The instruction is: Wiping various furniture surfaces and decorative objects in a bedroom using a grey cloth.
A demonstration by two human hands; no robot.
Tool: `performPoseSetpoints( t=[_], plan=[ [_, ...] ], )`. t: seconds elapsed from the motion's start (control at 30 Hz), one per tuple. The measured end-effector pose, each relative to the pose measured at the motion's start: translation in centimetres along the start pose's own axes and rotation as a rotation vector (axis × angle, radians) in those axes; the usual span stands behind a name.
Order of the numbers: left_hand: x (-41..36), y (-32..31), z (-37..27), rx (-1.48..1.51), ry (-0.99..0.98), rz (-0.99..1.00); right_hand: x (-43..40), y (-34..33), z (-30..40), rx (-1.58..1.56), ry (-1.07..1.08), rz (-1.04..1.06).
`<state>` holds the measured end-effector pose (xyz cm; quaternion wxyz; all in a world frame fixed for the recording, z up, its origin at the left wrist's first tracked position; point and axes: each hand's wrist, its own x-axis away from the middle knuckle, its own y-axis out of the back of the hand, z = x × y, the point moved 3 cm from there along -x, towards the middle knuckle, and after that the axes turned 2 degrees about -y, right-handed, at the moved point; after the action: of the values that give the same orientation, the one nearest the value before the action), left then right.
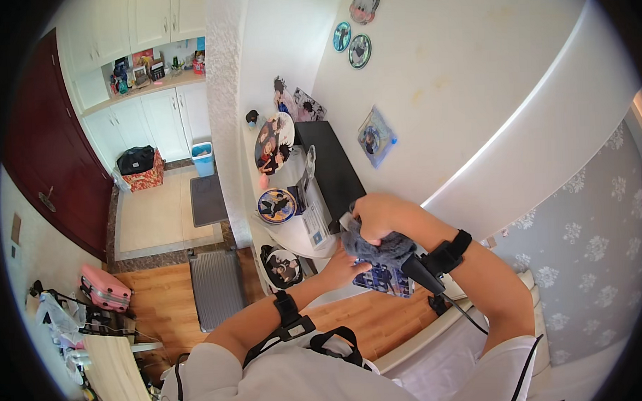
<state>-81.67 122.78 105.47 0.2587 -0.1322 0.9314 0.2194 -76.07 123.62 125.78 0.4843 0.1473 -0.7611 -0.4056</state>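
My right hand grips a fuzzy grey cloth, bunched above a blue box or board with printed anime figures. At the left edge of that printed item is my left hand, its fingers partly behind the cloth and its thumb on the printed face. Just beyond both hands lies a long black panel along the wall. Left of it, a white shelf carries a round blue-and-yellow badge, a large oval picture plaque and a white printed card.
Below the shelf top sits a round black-and-white picture item. A grey suitcase stands on the wooden floor at left. A bed edge runs close on the right. Badges and a bagged badge hang on the wall.
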Motion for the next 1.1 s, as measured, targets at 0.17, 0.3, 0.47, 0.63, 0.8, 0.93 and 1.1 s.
performPoseSetpoints(
  t=[0.17,0.3,0.47,0.63,0.8,0.93,1.1],
  plan=[
    [-0.2,0.7,-1.8,0.067,0.367,0.377,5.4,0.2,-1.7,-0.067,0.014,-0.290],
    [1.1,3.0,-4.2,-0.025,0.108,0.233,12.8,1.2,-3.4,-0.285,0.105,-0.678],
    [3.5,7.4,-5.4,0.226,0.084,0.244,17.5,-1.9,-4.2,-0.560,0.197,-0.918],
    [8.8,11.3,-0.9,0.879,0.473,-0.108,18.6,-6.2,-5.4,-0.836,0.235,-0.972],
    [3.0,14.0,-7.1,1.189,0.409,-0.273,14.6,-10.5,-5.2,-0.985,0.262,-0.757],
    [-0.7,12.8,-7.1,1.283,0.459,-0.333,9.0,-12.9,-3.2,-0.949,0.136,-0.692],
    [-4.2,11.8,-7.6,1.115,0.544,-0.350,5.0,-13.9,-2.4,-0.991,0.115,-0.720]
  ],
)
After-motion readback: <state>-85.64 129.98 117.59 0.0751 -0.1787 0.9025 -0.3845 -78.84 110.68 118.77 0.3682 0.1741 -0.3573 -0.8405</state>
